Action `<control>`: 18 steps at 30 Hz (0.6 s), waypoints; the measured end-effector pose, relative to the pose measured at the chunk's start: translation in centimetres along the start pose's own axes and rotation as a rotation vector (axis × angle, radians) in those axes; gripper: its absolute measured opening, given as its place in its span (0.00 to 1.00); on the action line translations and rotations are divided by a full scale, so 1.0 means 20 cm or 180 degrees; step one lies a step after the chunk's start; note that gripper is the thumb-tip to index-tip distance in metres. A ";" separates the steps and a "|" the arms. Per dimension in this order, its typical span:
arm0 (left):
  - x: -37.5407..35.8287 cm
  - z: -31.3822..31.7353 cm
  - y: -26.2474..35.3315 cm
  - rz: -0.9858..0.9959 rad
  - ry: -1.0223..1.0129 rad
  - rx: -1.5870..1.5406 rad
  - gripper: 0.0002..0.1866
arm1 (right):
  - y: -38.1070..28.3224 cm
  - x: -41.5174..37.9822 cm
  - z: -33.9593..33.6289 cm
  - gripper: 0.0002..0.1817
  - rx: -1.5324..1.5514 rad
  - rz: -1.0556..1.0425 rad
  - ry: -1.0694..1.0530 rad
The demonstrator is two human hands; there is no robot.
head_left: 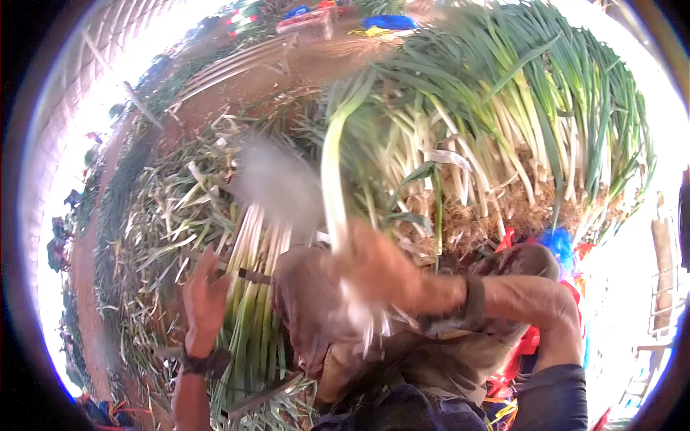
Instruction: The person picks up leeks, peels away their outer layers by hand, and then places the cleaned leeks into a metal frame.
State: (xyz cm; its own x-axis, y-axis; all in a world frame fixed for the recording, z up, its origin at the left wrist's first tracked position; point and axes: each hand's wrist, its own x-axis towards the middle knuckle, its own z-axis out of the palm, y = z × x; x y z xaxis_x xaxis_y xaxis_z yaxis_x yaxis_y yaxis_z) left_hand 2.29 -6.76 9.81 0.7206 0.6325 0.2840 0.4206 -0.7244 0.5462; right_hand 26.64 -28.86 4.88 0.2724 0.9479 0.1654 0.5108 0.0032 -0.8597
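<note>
My right hand [377,269], blurred by motion, is wrapped round the pale lower stem of a leek [333,169], whose green top points up and away. Beside it on the left is a grey-white smear [277,183] too blurred to make out. My left hand [207,291] is at the left with thumb and finger apart and nothing seen between them. Just right of that hand lies a bundle of leeks [251,302], white ends away from me, with a dark band [254,276] across it.
A large heap of leeks [496,122] with rooty ends stands at the upper right. Loose leaf trimmings [162,237] cover the left side. Red and blue ties [557,248] lie by my right knee. A bench [233,68] and a crate [305,21] stand farther off.
</note>
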 end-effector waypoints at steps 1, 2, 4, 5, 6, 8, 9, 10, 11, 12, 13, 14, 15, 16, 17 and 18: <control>0.02 0.05 0.04 0.0180 0.0192 -0.0444 0.33 | -0.22 -0.08 0.10 0.15 0.2437 0.0287 0.0253; 0.06 0.07 0.02 0.0767 0.0180 0.0348 0.42 | -0.19 -0.07 0.26 0.20 0.0532 -0.1072 0.1002; 0.12 0.14 0.15 0.0722 0.0329 0.0624 0.49 | -0.50 -0.23 0.08 0.21 0.1667 -0.0059 -0.0827; 0.20 0.13 0.15 0.2124 0.0787 0.0636 0.47 | -0.56 -0.27 0.12 0.20 0.1597 -0.0069 -0.1039; 0.23 0.06 0.21 0.2049 0.0789 0.0899 0.43 | -0.59 -0.31 0.16 0.19 0.1527 -0.0076 -0.1258; 0.26 0.01 0.09 0.1900 0.1280 0.1479 0.36 | -0.45 -0.38 0.19 0.27 0.2476 -0.0463 -0.1142; 0.26 -0.04 0.01 0.1836 0.1355 0.1273 0.32 | -0.54 -0.31 0.02 0.28 0.2397 0.0205 -0.1630; 0.25 -0.09 -0.08 0.1768 0.1433 0.1061 0.28 | -0.65 -0.19 -0.21 0.30 0.2270 0.0877 -0.2113; 0.23 -0.14 -0.17 0.1620 0.1622 0.0884 0.25 | -0.66 -0.13 -0.30 0.30 0.2583 0.1020 -0.1908; 0.19 -0.22 -0.22 0.1551 0.1618 0.0930 0.25 | -0.71 -0.09 -0.41 0.26 0.2330 0.1281 -0.1874; 0.15 -0.33 -0.25 0.1530 0.1580 0.1434 0.24 | -0.77 -0.15 -0.50 0.21 0.2550 0.1194 -0.0908; 0.11 -0.41 -0.25 0.1506 0.1530 0.1935 0.24 | -0.70 -0.07 -0.52 0.21 0.2558 0.1204 -0.0986; 0.08 -0.47 -0.23 0.1438 0.1527 0.1976 0.24 | -0.60 0.10 -0.53 0.24 0.2870 0.0574 -0.1816; 0.03 -0.53 -0.21 0.1341 0.1775 0.2106 0.26 | -0.52 0.26 -0.55 0.29 0.3161 -0.0077 -0.2645; -0.01 -0.58 -0.19 0.1244 0.2006 0.2240 0.29 | -0.48 0.36 -0.57 0.30 0.3054 -0.0236 -0.2958; -0.06 -0.62 -0.18 0.1177 0.1986 0.2286 0.29 | -0.42 0.46 -0.59 0.31 0.2940 -0.0409 -0.3257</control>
State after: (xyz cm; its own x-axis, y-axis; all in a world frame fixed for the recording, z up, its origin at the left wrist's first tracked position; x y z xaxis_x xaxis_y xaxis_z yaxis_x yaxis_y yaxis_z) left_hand -6.95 -1.38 17.32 0.5429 0.2173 0.8112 0.6092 -0.7668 -0.2023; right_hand 34.41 -23.89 19.39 -0.6537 0.7330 0.1879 -0.3429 -0.0656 -0.9371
